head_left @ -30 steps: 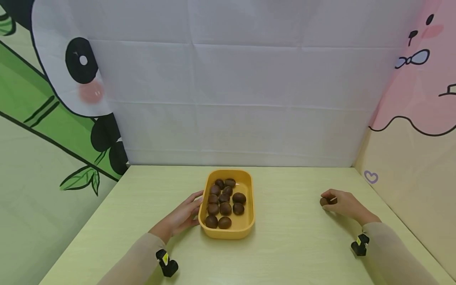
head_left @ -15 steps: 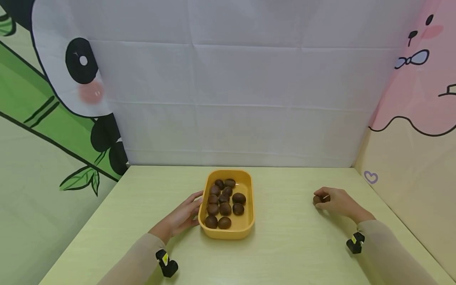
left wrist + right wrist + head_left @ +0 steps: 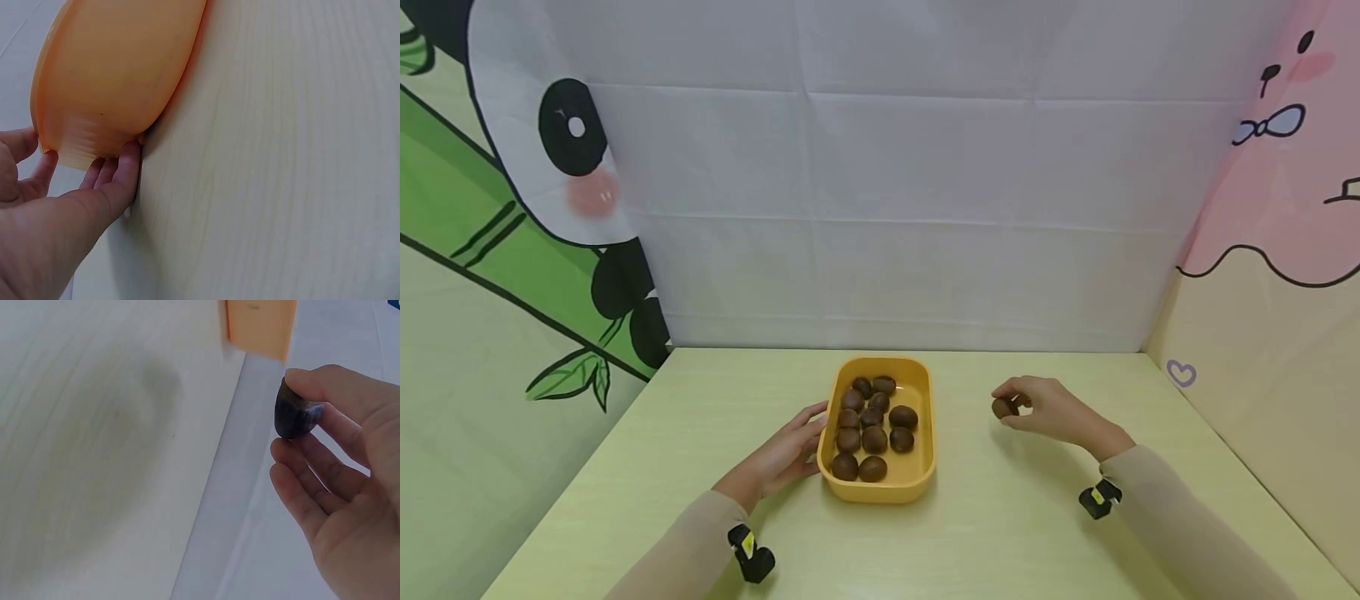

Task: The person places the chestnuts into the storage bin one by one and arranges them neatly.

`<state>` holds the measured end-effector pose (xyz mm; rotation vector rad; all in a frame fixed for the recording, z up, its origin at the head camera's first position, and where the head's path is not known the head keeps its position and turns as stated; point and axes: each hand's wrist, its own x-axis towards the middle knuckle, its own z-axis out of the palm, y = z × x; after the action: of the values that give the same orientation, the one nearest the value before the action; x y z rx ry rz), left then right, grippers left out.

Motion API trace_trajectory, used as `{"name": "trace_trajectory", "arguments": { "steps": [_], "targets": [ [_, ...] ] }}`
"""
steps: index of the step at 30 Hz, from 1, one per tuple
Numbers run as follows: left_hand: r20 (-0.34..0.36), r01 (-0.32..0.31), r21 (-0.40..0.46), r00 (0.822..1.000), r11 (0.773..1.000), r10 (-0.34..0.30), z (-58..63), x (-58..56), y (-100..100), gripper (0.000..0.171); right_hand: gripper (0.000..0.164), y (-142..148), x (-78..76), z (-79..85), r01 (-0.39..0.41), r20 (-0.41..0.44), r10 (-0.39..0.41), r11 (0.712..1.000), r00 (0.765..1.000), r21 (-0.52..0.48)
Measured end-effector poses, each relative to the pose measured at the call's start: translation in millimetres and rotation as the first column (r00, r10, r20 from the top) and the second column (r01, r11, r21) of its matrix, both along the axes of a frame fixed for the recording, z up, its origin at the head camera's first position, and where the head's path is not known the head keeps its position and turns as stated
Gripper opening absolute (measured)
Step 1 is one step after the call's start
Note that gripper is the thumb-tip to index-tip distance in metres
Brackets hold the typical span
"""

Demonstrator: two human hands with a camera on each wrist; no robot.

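Note:
In the head view a yellow tray [image 3: 923, 433] holds several brown chestnuts [image 3: 874, 439], mostly along its left and middle. My left hand [image 3: 781, 460] rests against the tray's left side with its fingers extended. The left wrist view shows those fingertips [image 3: 129, 153] on the tray's outer wall [image 3: 119, 69], at the rim and low near the table. To the right of the tray, my right hand [image 3: 1051, 408] pinches one chestnut [image 3: 1003, 408] between thumb and fingers, above the table. Up close in the right wrist view, that chestnut [image 3: 294, 415] looks dark and glossy, with one flatter side.
The pale wood-grain table [image 3: 1000, 533] reaches back to a white cloth backdrop [image 3: 910, 250]. Printed side panels stand left and right, with a green bamboo drawing [image 3: 535, 233] and a pink figure [image 3: 1285, 208]. Black wrist cameras [image 3: 751, 554] sit on both sleeves.
My right hand has moved left across the table toward the tray, carrying the pinched chestnut. The left hand, the tray and the chestnuts inside it stay where they were.

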<state>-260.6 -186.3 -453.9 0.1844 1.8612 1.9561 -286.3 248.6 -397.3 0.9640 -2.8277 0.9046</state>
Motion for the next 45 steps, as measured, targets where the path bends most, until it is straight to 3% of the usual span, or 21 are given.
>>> {"name": "trace_trajectory", "arguments": {
  "steps": [10, 16, 21, 30, 45],
  "targets": [
    [-0.005, 0.005, -0.002, 1.0, 1.0, -0.005, 0.5, 0.0, -0.1, 0.056, 0.034, -66.6, 6.9, 18.1, -0.184, -0.055, 0.185, 0.983, 0.981, 0.01],
    [0.001, -0.001, -0.001, 1.0, 1.0, 0.001, 1.3, 1.9, 0.3, 0.056, 0.034, -99.9, 11.1, 17.1, -0.297, -0.047, 0.299, 0.954, 0.953, 0.051],
    [-0.002, -0.005, -0.009, 1.0, 1.0, 0.005, 1.6, 2.8, -0.4, 0.056, 0.033, -122.3, 11.9, 9.0, -0.349, -0.003, 0.351, 0.933, 0.937, 0.093],
    [-0.009, -0.006, -0.022, 1.0, 1.0, 0.006, 1.8, 1.4, -0.1, 0.057, 0.032, -140.4, 9.6, -8.5, -0.354, 0.074, 0.347, 0.927, 0.935, 0.121],
    [-0.002, -0.019, -0.018, 1.0, 1.0, 0.019, 1.9, 1.9, 0.8, 0.056, 0.029, -153.2, 8.5, -16.3, -0.296, 0.124, 0.275, 0.933, 0.953, 0.205]
  ]
}}
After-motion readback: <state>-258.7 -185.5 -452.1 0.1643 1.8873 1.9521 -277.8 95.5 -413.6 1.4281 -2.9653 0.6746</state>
